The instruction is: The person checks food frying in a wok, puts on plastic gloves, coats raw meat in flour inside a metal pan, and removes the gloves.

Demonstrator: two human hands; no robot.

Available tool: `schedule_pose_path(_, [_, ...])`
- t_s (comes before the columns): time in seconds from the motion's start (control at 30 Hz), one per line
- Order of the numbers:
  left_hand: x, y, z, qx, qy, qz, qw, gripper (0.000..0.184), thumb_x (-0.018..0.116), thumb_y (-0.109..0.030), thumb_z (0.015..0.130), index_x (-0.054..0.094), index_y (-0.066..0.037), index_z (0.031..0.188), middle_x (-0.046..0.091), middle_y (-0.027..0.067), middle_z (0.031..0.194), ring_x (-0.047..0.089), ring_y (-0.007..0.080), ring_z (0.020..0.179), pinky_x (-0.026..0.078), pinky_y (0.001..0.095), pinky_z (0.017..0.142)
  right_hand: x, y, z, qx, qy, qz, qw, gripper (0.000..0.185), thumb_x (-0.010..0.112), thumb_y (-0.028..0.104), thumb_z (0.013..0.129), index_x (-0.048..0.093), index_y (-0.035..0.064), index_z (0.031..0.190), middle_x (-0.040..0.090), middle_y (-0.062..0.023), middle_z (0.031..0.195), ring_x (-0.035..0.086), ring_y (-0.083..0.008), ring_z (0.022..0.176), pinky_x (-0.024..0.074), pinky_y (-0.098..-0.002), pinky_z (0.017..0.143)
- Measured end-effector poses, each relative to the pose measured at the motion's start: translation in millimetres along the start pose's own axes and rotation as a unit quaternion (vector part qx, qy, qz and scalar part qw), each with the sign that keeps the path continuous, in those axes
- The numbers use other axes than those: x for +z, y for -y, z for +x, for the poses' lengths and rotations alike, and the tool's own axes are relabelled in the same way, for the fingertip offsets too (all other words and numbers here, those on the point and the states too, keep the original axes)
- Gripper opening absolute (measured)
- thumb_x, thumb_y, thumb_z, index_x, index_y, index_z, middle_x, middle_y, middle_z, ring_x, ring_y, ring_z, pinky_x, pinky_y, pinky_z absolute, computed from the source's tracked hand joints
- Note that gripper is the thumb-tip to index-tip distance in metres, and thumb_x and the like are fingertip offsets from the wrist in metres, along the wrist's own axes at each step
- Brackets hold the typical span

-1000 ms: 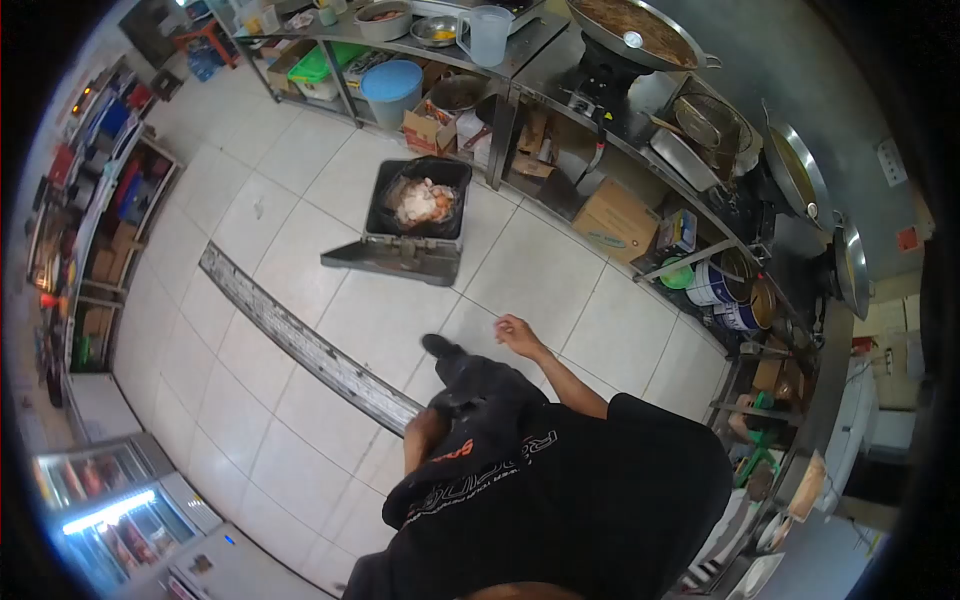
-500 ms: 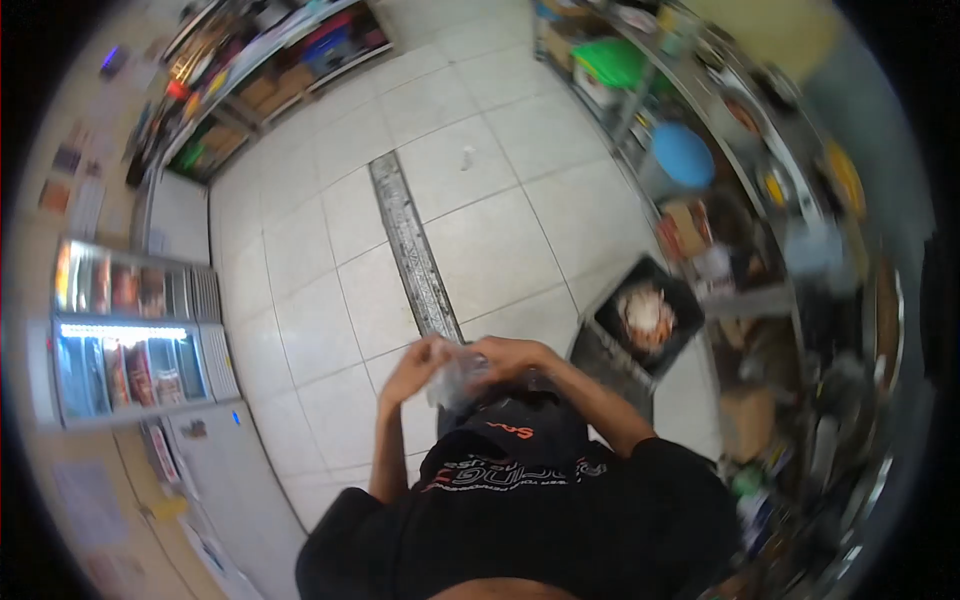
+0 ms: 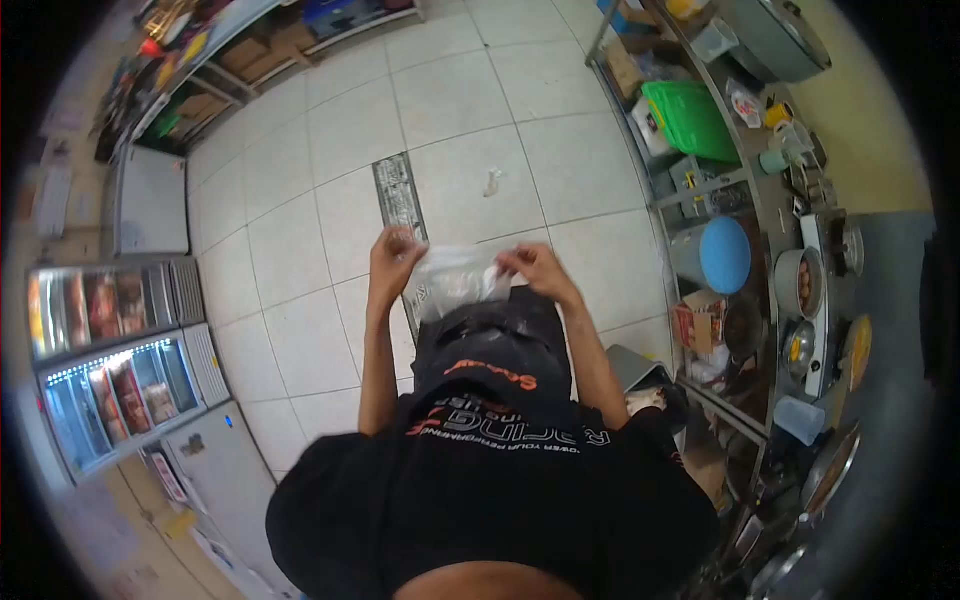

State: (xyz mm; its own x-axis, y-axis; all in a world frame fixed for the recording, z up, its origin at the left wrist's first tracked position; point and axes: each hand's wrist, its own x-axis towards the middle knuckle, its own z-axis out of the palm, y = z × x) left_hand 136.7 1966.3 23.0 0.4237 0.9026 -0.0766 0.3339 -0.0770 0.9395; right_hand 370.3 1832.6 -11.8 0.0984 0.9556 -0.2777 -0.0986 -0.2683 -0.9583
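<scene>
A translucent plastic bag (image 3: 458, 278) is stretched between my two hands in front of my body, above the dark clothing on my legs. My left hand (image 3: 398, 262) pinches the bag's upper left corner between thumb and fingers. At the upper right corner, my right hand (image 3: 538, 270) grips the bag in the same way. The bag looks thin and whitish; I cannot tell whether anything is inside it.
Glass-door fridges (image 3: 125, 385) stand on the left. On the right, a metal shelf holds a green lid (image 3: 690, 120), a blue round lid (image 3: 724, 255) and pots. A floor drain (image 3: 398, 190) and a small scrap (image 3: 492, 182) are ahead. A dark bin (image 3: 640, 372) is at my right.
My hands have moved apart and slightly forward, spreading the bunched bag between them. The camera view has turned, so the dark bin now sits lower and is partly hidden by my arm.
</scene>
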Motion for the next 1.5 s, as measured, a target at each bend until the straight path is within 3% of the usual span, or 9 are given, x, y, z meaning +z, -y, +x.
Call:
schedule_pose_path(0.3, [156.7,-109.4,359.3,0.347,0.070,0.229,0.907,0.020,0.070,-0.023,0.075,0.060,-0.008,0.083,0.054,0.0070,0.092,0.051,0.0260,0.086,0.034,0.0378,0.079,-190.7,73.0,218.5,-0.061,-0.322,0.199,0.924,0.018,0.067,0.014,0.081,0.064,-0.0008,0.071,0.061,-0.0015,0.064,0.053,-0.0051,0.059,0.0412,-0.0215,0.053])
schedule_pose_path(0.5, [222.4,-93.8,545.4,-0.004,0.361,0.107,0.926,0.029,0.065,-0.029,0.083,0.061,-0.001,0.087,0.056,0.0020,0.062,0.051,0.0073,0.057,0.040,0.0229,0.052,-289.6,140.3,423.6,0.068,-0.219,0.091,0.969,0.038,0.075,0.021,0.074,0.048,0.0073,0.051,0.051,0.0000,0.047,0.048,-0.0041,0.045,0.0363,-0.0200,0.040])
schedule_pose_path(0.7, [172.9,-99.7,732.3,-0.210,0.194,-0.116,0.951,0.026,0.057,-0.020,0.088,0.052,-0.005,0.067,0.046,-0.0025,0.053,0.040,0.0039,0.047,0.031,0.0215,0.043,-361.6,218.3,657.9,-0.021,-0.038,-0.018,0.999,0.041,0.074,0.018,0.076,0.043,0.0091,0.050,0.042,0.0059,0.045,0.040,-0.0009,0.044,0.0316,-0.0184,0.038])
schedule_pose_path(0.9, [149.2,-32.1,957.7,-0.121,0.104,0.023,0.987,0.026,0.055,-0.015,0.081,0.054,-0.002,0.059,0.049,-0.0012,0.052,0.044,0.0053,0.051,0.035,0.0230,0.048,-427.5,309.3,869.7,-0.280,-0.070,-0.165,0.943,0.014,0.068,0.007,0.074,0.056,0.0015,0.080,0.055,-0.0050,0.061,0.051,-0.0128,0.053,0.0422,-0.0255,0.052])
schedule_pose_path(1.07, [141.5,-132.7,1190.3,-0.075,0.275,-0.071,0.956,0.028,0.050,-0.023,0.087,0.060,-0.003,0.070,0.048,-0.0064,0.059,0.041,0.0037,0.054,0.036,0.0216,0.048,-460.5,358.1,1036.2,-0.127,0.004,-0.207,0.970,0.015,0.049,-0.001,0.083,0.060,-0.0029,0.094,0.063,-0.0125,0.089,0.058,-0.0150,0.073,0.0467,-0.0277,0.066])
schedule_pose_path(1.17, [153.9,-162.7,1327.9,0.068,0.160,0.300,0.938,0.026,0.055,-0.024,0.079,0.062,0.000,0.072,0.058,0.0129,0.058,0.055,0.0232,0.053,0.042,0.0354,0.052,-506.6,368.5,1157.1,-0.051,0.097,-0.024,0.994,0.015,0.048,-0.001,0.087,0.059,-0.0056,0.094,0.063,-0.0101,0.090,0.059,-0.0128,0.078,0.0480,-0.0255,0.069])
schedule_pose_path(1.27, [169.0,-180.5,1465.0,0.064,0.140,0.285,0.946,0.019,0.056,-0.022,0.074,0.063,-0.004,0.071,0.060,0.0180,0.070,0.056,0.0391,0.063,0.046,0.0446,0.059,-559.2,411.9,1254.0,-0.084,-0.028,-0.113,0.990,0.012,0.050,0.001,0.088,0.059,-0.0059,0.091,0.063,-0.0097,0.086,0.061,-0.0133,0.080,0.0488,-0.0256,0.071])
schedule_pose_path(1.37, [176.9,-184.4,1596.3,0.076,0.201,0.278,0.936,0.020,0.060,-0.020,0.073,0.060,-0.001,0.066,0.060,0.0153,0.061,0.059,0.0309,0.054,0.047,0.0390,0.053,-607.0,469.9,1338.8,-0.205,-0.221,-0.114,0.947,0.013,0.050,0.000,0.086,0.059,-0.0033,0.094,0.065,-0.0101,0.084,0.062,-0.0140,0.078,0.0491,-0.0262,0.072])
schedule_pose_path(1.5, [191.8,-195.0,1754.7,-0.030,0.375,0.008,0.926,0.023,0.064,-0.018,0.072,0.057,0.001,0.061,0.057,0.0107,0.053,0.059,0.0200,0.049,0.046,0.0333,0.047,-661.3,475.9,1479.7,-0.125,-0.102,0.021,0.987,0.012,0.050,0.001,0.086,0.059,-0.0026,0.094,0.063,-0.0097,0.077,0.061,-0.0116,0.072,0.0489,-0.0288,0.065])
